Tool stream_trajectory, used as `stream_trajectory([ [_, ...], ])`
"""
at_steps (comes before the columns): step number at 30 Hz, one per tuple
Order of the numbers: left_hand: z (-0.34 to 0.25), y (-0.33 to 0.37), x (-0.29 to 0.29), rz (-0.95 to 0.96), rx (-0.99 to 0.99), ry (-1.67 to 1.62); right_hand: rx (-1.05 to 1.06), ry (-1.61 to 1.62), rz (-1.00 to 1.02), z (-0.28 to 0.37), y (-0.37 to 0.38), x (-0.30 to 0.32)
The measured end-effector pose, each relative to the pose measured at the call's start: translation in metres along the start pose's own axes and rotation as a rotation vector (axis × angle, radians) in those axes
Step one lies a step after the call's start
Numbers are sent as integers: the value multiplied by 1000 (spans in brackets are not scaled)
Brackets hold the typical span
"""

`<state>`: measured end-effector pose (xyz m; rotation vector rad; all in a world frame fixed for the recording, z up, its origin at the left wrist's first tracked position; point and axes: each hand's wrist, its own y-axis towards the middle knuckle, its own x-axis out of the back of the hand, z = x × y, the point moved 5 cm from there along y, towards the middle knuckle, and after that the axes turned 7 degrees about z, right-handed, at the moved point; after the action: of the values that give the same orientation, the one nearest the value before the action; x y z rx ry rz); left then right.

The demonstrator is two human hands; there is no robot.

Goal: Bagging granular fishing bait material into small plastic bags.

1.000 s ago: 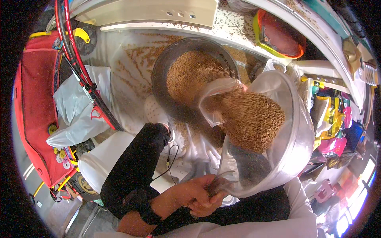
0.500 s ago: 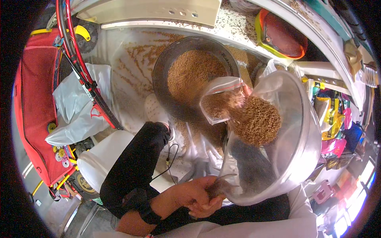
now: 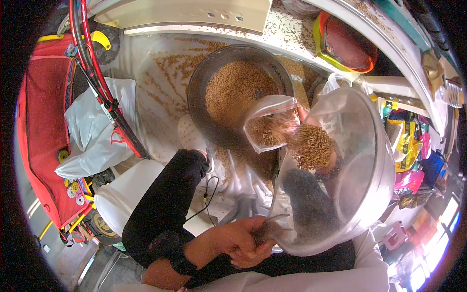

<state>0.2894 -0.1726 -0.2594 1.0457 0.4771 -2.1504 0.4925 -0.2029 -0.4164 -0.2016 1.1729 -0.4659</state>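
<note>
My left hand [image 3: 248, 243] is closed at the near left edge of a large clear plastic container [image 3: 362, 190], which is tilted with its mouth toward the bag. Brown pellets [image 3: 314, 151] slide from the container into a clear zip bag [image 3: 256, 118] with a red strip along its top. My right hand [image 3: 302, 114] is closed on the bag's far right side; most of that hand is hidden behind the bag and the see-through container. Beneath the bag stands a round black tub [image 3: 198, 109] holding more brown pellets [image 3: 238, 90].
Spilled pellets [image 3: 175, 68] lie on the pale surface around the tub. Left are red-and-black tubes [image 3: 92, 73], a white plastic bag [image 3: 99, 126], a white bucket [image 3: 129, 194] and a red wagon [image 3: 44, 131]. A red-orange bin [image 3: 345, 44] sits far right; colourful packages [image 3: 411, 146] stand right.
The pellets in the container have dwindled and flowed toward the bag's mouth, baring more of the container wall. Both hands stay in nearly the same place.
</note>
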Motion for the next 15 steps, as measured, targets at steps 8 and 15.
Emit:
stream_trajectory([
  [8,5,-4,6,107,49,-28,2,67,4,-5,6,-1],
  [15,-4,-1,-12,120,-107,21,5,203,27,-10,12,0],
])
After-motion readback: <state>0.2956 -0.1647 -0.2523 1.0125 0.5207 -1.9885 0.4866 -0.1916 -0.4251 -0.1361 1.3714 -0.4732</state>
